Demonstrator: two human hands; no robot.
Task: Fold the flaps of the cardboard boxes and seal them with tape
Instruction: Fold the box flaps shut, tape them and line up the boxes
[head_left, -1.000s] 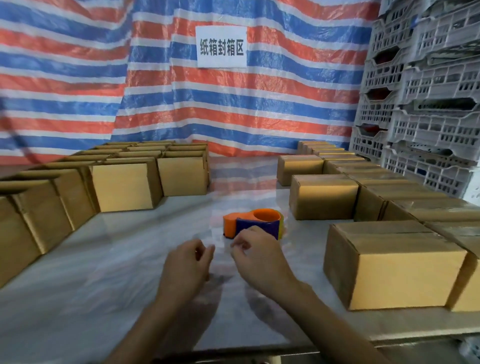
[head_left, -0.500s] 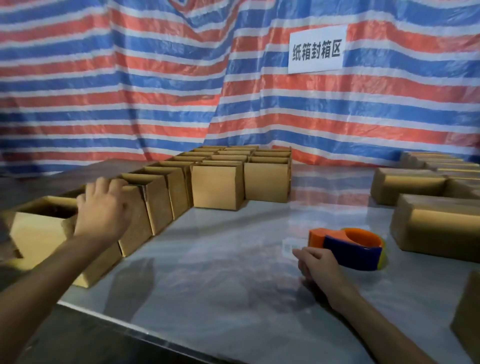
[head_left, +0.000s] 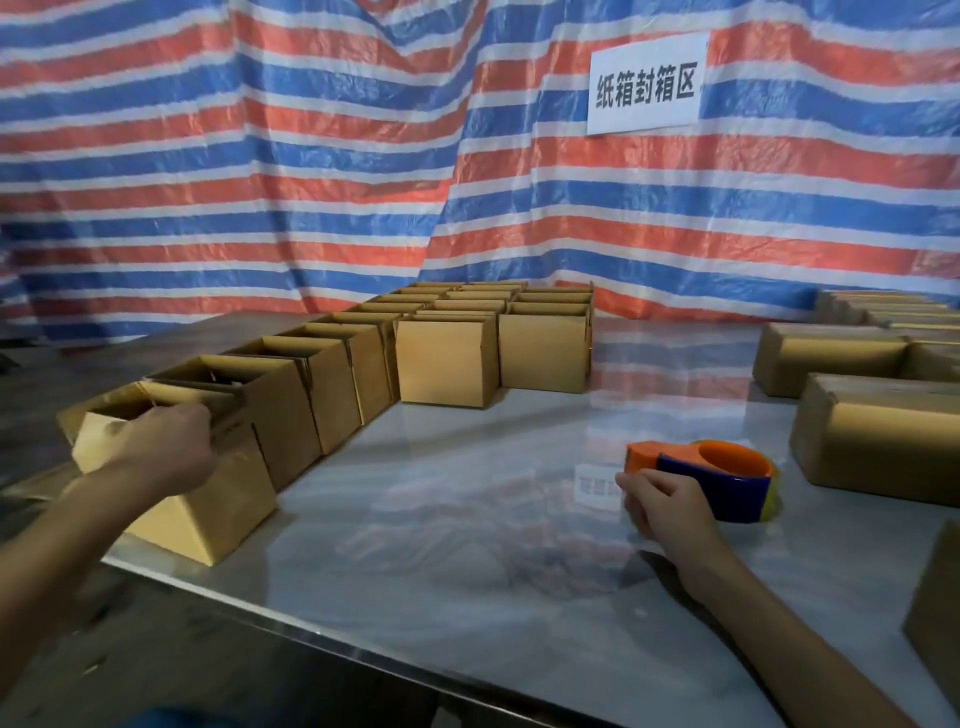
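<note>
Since half a second ago the left hand (head_left: 166, 447) has dropped onto the nearest open box (head_left: 208, 514) at the table's (head_left: 467, 561) near-left edge, fingers now curled over its rim; the box sits tilted. Beyond it, a row of open boxes (head_left: 332, 384) runs toward the far striped tarp (head_left: 311, 156). Right of centre, the right hand (head_left: 662, 506) rests with curled fingers against the near-left end of the orange-and-blue tape dispenser (head_left: 727, 480); whether it grips anything cannot be told. Closed boxes (head_left: 872, 441) stand at the far right.
</note>
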